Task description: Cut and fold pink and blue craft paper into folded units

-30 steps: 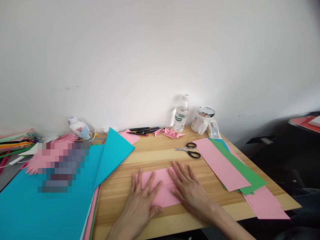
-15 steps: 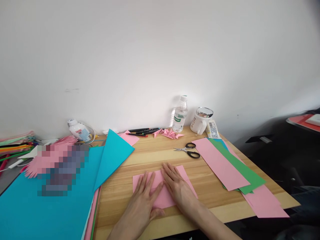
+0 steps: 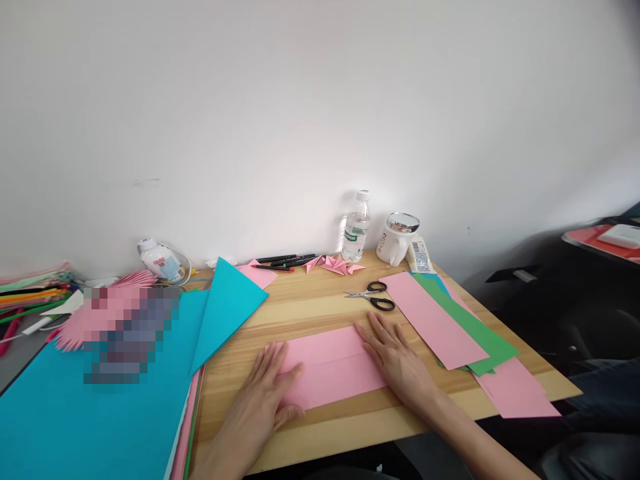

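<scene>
A pink sheet of paper (image 3: 330, 370) lies flat on the wooden table, with a crease line running lengthwise across its middle. My left hand (image 3: 267, 387) rests on the sheet's left end, fingers stretched out and thumb near the lower edge. On the right end lies my right hand (image 3: 395, 360), its fingers extended over the paper. Just beyond the right hand are scissors (image 3: 374, 295) with black handles, their blades pointing left. Both palms hide the short edges of the sheet.
Pink (image 3: 435, 320) and green paper strips (image 3: 493, 353) overlap at the right. A water bottle (image 3: 357, 227), a white mug (image 3: 395, 240), pink folded paper shapes (image 3: 335, 265) and pens (image 3: 285, 260) stand or lie by the wall. Blue paper (image 3: 100, 427) covers the left side.
My hands have moved apart, the right one sliding right and the left one slightly left, uncovering the middle of the pink sheet. The camera view has shifted slightly.
</scene>
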The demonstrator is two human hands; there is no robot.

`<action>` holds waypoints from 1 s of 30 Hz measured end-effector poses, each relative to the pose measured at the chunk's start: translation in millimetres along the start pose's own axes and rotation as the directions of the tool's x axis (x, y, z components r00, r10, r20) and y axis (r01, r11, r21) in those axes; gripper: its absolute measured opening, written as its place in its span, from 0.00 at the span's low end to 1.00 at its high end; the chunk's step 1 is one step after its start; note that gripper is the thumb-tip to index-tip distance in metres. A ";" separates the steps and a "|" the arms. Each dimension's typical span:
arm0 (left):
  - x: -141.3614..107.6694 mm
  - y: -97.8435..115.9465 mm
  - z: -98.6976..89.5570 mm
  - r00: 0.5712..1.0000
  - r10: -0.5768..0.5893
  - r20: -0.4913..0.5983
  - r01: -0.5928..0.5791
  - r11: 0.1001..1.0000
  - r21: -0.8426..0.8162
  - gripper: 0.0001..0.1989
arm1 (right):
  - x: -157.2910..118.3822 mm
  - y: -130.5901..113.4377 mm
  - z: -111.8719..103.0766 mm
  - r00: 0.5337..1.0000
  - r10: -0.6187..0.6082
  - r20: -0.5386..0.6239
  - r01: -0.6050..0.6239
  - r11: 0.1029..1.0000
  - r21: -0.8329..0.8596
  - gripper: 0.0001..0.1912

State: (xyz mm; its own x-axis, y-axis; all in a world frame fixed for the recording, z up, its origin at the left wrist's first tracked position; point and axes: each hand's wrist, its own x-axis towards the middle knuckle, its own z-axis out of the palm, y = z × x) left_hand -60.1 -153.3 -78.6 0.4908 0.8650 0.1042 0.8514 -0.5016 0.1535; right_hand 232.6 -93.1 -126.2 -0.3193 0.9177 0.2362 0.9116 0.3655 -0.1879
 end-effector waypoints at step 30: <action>41.8 0.9 -33.7 0.999 -0.031 0.020 0.028 0.988 0.151 0.18 | -33.5 -60.5 -45.0 0.780 -0.623 -0.061 0.626 0.772 0.109 0.28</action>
State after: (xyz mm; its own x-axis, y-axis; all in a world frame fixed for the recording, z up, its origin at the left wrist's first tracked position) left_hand -45.1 -118.0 -41.0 0.4676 0.8803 0.0800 0.8829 -0.4695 0.0057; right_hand 199.8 -152.9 -79.9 -0.8013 0.4783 0.3594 0.4760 0.8736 -0.1012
